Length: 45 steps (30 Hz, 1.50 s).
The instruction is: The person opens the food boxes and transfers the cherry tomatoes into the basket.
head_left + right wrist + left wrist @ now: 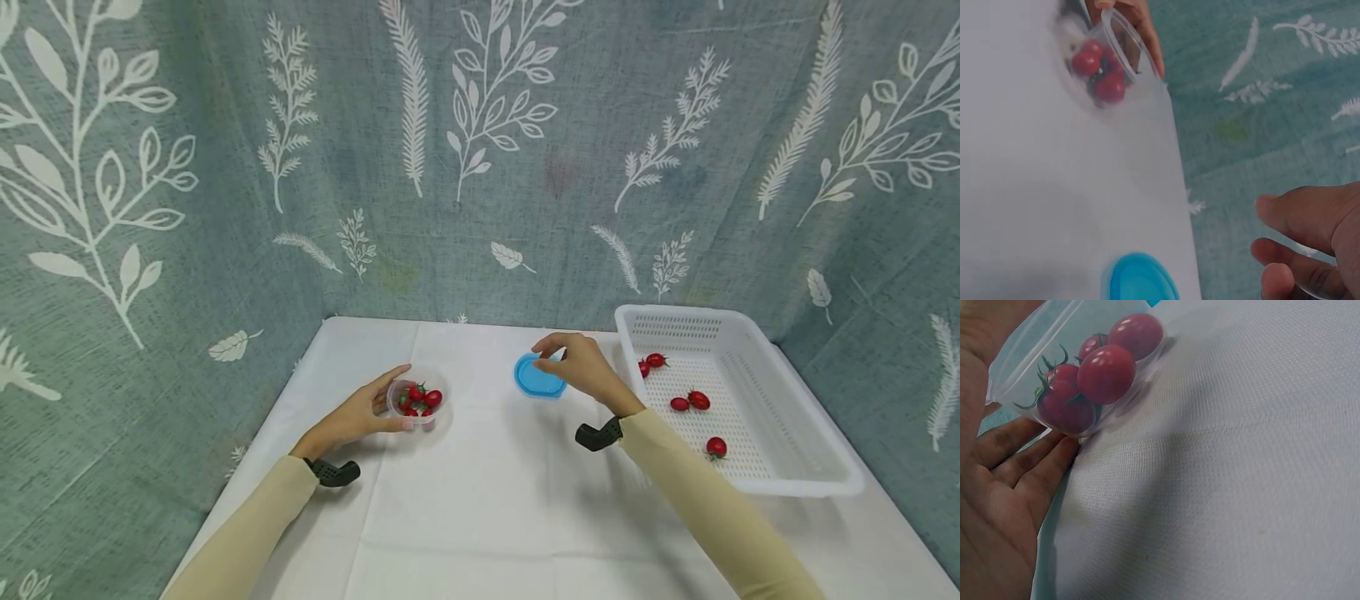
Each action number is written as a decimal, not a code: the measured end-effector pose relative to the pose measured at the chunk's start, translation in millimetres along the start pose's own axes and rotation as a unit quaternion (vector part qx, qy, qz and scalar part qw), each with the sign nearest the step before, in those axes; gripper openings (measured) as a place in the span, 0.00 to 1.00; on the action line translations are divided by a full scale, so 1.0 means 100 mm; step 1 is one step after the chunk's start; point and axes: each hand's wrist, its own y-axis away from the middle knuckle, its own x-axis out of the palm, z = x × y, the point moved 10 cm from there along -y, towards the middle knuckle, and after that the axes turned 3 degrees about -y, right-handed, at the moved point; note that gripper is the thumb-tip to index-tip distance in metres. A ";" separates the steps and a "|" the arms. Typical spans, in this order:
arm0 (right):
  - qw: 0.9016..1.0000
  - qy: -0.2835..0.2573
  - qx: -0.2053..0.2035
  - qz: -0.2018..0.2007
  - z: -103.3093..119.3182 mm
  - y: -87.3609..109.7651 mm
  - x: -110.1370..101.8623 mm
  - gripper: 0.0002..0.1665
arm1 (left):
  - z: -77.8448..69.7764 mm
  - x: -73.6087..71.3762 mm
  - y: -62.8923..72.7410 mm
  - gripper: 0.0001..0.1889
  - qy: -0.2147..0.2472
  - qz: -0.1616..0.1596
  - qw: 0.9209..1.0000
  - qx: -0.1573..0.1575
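My left hand grips a round clear plastic container from the left side, its thumb at the near edge and its fingers round the far side. Inside lie several red cherry tomatoes with green stems. The container stands on the white cloth, slightly tilted in the left wrist view. To the right, my right hand hovers over a round blue lid lying on the table. Its fingers are loosely bent, with nothing between them; in the right wrist view they are apart from the lid.
At the right stands a large white plastic basket with perforated walls. Several cherry tomatoes lie scattered on its floor. A white cloth covers the table, and a green leaf-patterned curtain hangs behind and at both sides.
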 end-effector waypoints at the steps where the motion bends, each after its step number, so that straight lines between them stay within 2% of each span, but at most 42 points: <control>1: 1.000 -0.002 -0.002 0.004 0.03 -0.01 0.04 0.13 | 0.00 0.00 0.00 0.56 0.000 0.000 1.000 -0.001; 12: 0.999 -0.026 -0.021 0.035 0.25 -0.12 0.47 0.12 | 0.02 0.00 0.02 0.56 0.007 -0.005 1.000 -0.003; 17: 0.995 -0.057 -0.035 0.068 0.36 -0.15 0.73 0.15 | 0.01 0.00 0.03 0.56 0.009 -0.009 1.000 -0.001; 22: 0.993 -0.054 -0.048 0.089 0.47 -0.16 0.96 0.14 | 0.00 0.01 0.05 0.57 0.000 -0.012 1.000 -0.003; 32: 0.986 -0.075 -0.059 0.134 0.69 -0.19 1.36 0.18 | -0.02 -0.02 0.02 0.57 -0.002 -0.014 1.000 -0.001; 45: 0.979 -0.073 -0.073 0.176 0.76 -0.19 1.75 0.18 | -0.01 0.00 0.01 0.56 -0.008 -0.008 1.000 0.008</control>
